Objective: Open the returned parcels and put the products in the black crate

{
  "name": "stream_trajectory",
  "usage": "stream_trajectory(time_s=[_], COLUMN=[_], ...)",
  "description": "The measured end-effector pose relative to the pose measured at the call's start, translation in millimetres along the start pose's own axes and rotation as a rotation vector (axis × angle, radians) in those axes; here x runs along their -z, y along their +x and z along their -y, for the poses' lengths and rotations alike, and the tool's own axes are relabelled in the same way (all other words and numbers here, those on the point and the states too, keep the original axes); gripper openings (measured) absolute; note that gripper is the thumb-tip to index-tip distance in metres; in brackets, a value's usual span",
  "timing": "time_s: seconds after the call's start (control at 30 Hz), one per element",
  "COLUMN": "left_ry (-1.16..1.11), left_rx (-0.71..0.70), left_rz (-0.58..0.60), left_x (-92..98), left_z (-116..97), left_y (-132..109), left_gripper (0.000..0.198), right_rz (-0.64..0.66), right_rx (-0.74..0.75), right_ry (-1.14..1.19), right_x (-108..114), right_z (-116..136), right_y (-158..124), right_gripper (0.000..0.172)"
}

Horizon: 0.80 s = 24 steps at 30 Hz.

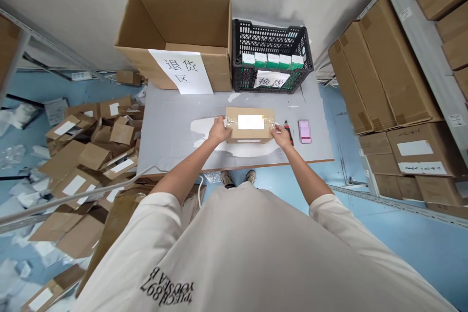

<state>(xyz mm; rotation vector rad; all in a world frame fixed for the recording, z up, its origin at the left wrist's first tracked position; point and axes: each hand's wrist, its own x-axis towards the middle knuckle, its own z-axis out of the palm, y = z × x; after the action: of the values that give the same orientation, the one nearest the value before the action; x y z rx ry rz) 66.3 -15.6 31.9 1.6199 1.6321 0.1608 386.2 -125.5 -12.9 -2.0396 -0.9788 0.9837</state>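
A closed cardboard box point(232, 132) with a white label point(250, 122) and clear tape across its top is on the table in front of me. My left hand point(220, 130) grips its left end, the thumb on the near corner. At the opposite end my right hand point(281, 135) holds the box by its right side. A red and black utility knife point(288, 132) lies just beyond my right hand. Farther right is a small pink pad or stack of slips point(304, 131). My fingers partly hide the ends of the box.
Behind it, on the grey table point(168, 122), stand a large open carton point(215, 68) with a paper sign and a black crate point(237, 83) holding several green-and-white boxes point(272, 61). Discarded cartons point(93, 156) cover the floor at left. Shelves of cartons point(398, 68) rise at right.
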Motion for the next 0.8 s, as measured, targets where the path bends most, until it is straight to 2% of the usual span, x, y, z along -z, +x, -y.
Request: stream_trajectory(time_s=[0.13,0.23,0.33,0.43,0.63,0.8], left_ry=[0.112,0.194,0.206,0.141,0.081,0.053], left_rx=[-0.085,-0.221,-0.407,-0.534,-0.602,-0.543], left_rz=[-0.025,-0.04,0.015,0.063,0.044,-0.096], left_x=[3.2,4.3,3.0,-0.1,1.9,24.7], left_z=[-7.0,-10.8,-16.0,-26.8,-51.0,-47.9], left_y=[-2.5,-4.7,-8.4,-11.6,-13.3,-21.5], left_gripper=[0.065,0.057,0.052,0.048,0.042,0.043], right_rz=[0.034,0.006,-0.031,-0.055,-0.041,0.13], right_rx=[0.071,0.063,0.041,0.049,0.194,0.41], right_ry=[0.018,-0.005,0.025,0.086,0.148,0.194], right_x=[-0.6,0.1,-2.2,-10.6,-40.5,-67.2], right_z=[6.7,10.8,14.4,21.3,52.1,85.5], right_y=[-3.7,-6.5,-9.2,-10.3,-5.0,-6.1], right_gripper=[0.051,0.048,0.047,0.047,0.061,0.069])
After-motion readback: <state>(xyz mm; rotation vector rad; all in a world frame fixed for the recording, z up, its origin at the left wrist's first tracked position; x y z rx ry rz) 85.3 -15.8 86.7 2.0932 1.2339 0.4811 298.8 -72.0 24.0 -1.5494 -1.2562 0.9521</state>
